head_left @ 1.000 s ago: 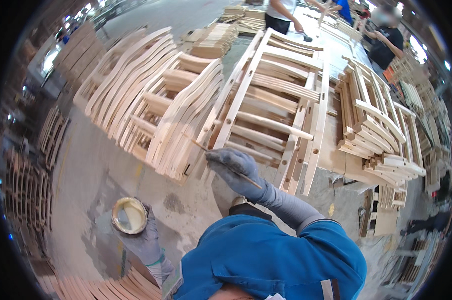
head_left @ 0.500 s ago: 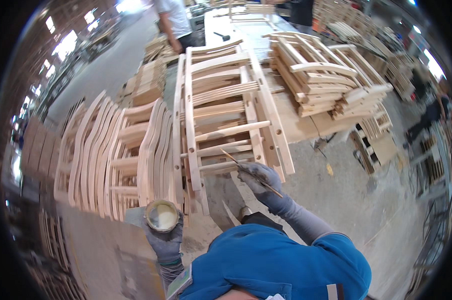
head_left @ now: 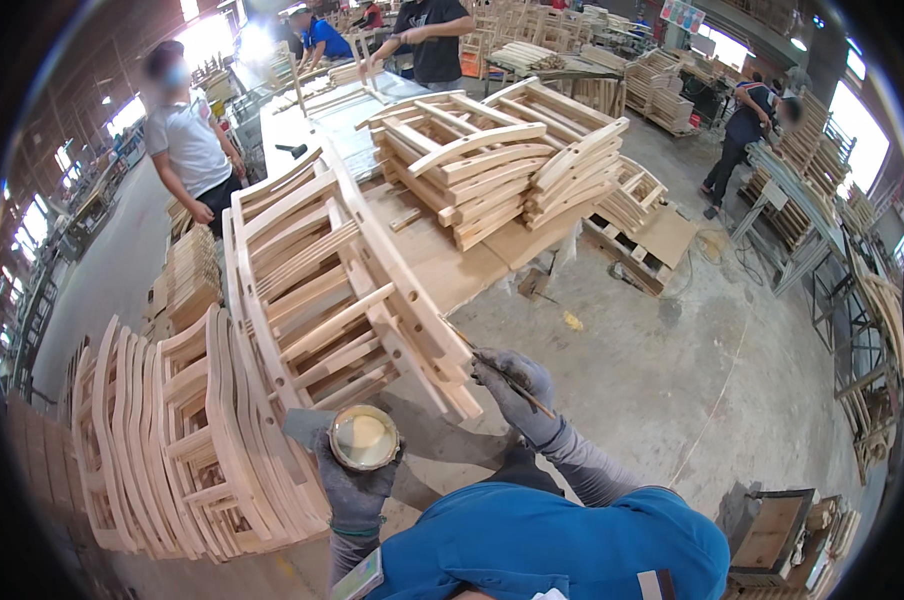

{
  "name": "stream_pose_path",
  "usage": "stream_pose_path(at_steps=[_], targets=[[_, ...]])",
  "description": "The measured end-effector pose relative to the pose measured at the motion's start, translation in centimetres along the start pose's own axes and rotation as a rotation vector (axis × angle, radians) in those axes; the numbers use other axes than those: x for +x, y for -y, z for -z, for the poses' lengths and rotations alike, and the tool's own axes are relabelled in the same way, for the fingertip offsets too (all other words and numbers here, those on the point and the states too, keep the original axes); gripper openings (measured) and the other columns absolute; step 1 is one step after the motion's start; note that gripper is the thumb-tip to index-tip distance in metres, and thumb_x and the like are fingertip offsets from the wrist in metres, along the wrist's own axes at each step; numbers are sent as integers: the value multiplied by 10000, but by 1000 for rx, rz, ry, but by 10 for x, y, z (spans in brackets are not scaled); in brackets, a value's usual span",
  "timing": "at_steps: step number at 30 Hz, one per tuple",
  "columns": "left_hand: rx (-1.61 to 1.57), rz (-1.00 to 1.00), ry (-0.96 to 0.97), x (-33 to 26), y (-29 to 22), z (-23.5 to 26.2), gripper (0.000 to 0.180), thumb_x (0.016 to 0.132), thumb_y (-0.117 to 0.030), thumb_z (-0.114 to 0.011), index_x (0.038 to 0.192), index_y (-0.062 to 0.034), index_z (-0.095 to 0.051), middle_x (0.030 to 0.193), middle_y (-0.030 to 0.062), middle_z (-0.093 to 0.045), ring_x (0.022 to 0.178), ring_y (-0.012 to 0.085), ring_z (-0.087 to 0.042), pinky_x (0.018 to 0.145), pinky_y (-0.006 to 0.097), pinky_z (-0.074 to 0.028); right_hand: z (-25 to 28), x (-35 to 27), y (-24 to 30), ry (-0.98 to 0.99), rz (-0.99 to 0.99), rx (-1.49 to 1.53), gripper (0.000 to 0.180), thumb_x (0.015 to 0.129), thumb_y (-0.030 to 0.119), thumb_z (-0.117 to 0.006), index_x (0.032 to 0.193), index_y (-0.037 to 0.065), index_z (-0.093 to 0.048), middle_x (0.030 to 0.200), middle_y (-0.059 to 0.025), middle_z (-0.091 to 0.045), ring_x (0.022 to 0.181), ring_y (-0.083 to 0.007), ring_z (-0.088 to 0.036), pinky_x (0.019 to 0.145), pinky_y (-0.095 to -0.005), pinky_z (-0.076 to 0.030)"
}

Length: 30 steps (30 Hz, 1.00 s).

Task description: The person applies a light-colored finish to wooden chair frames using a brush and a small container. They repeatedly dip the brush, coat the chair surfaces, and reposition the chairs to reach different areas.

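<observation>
My left hand [head_left: 357, 497], in a grey glove, is closed around a small round pot [head_left: 365, 438] of cream-coloured liquid. A flat grey piece [head_left: 308, 426] sticks out beside the pot's rim. Between the gloved fingers of my right hand [head_left: 517, 385] is a thin wooden stick [head_left: 540, 404]; whether its tip has bristles is too small to tell. The tip points at the near end of the right side rail of the top wooden chair-back frame [head_left: 397, 265]. That ladder-like frame lies on others of its kind, slanting away from me.
Curved wooden frames [head_left: 187, 440] stand in rows at the left. More frames are stacked [head_left: 492, 165] on the table [head_left: 447, 262] beyond. A person in a white shirt [head_left: 187, 145] stands at far left, others work farther back. A pallet [head_left: 627, 255] lies on the floor right of the table.
My view has swung to the right, so the frames appear farther left. My right hand has moved the stick from over the rungs to the right rail's near end. The pot stays in my left hand.
</observation>
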<state>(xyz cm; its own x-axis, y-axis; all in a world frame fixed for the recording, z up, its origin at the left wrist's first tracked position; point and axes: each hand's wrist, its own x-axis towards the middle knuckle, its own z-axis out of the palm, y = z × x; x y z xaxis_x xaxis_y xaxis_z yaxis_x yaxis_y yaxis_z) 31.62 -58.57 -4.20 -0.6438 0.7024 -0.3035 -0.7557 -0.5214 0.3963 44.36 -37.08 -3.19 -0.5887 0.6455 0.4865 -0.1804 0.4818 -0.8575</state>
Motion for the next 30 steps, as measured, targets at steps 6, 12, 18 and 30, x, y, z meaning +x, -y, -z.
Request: stream_pose_path(at_steps=[6, 12, 18, 30], targets=[[-33, 48, 95, 62, 71, -61, 502, 896, -474, -420, 1205, -83, -484, 1136, 128, -563, 984, 310, -583, 839, 485, -503, 81, 40, -38, -29, 92, -106, 171, 783, 38, -653, 953, 25, -635, 866, -133, -650, 719, -226, -640, 622, -298, -489], [-50, 52, 124, 159, 156, -108, 483, 906, -458, -421, 1220, -95, -471, 1154, 146, -543, 1019, 317, -553, 880, 471, -472, 195, 86, -106, -77, 115, -112, 161, 813, -25, -609, 971, -52, -610, 872, -127, -635, 727, -169, -639, 630, -257, -519], [-124, 56, 134, 262, 213, -108, 498, 894, -494, -445, 1215, -114, -470, 1205, 157, -506, 1074, 343, -508, 908, 491, -438, 283, 124, -135, -175, -52, -73, 160, 790, -5, -636, 948, -28, -625, 847, -127, -652, 727, -180, -632, 643, -268, -503], [-172, -101, -229, 435, 214, -51, 411, 910, -440, -407, 1132, -125, -549, 1133, 91, -585, 1027, 294, -568, 859, 463, -492, 314, 133, -175, -422, -273, -79, 183, 869, -4, -536, 1033, -71, -583, 844, -117, -627, 707, -156, -611, 642, -274, -526]])
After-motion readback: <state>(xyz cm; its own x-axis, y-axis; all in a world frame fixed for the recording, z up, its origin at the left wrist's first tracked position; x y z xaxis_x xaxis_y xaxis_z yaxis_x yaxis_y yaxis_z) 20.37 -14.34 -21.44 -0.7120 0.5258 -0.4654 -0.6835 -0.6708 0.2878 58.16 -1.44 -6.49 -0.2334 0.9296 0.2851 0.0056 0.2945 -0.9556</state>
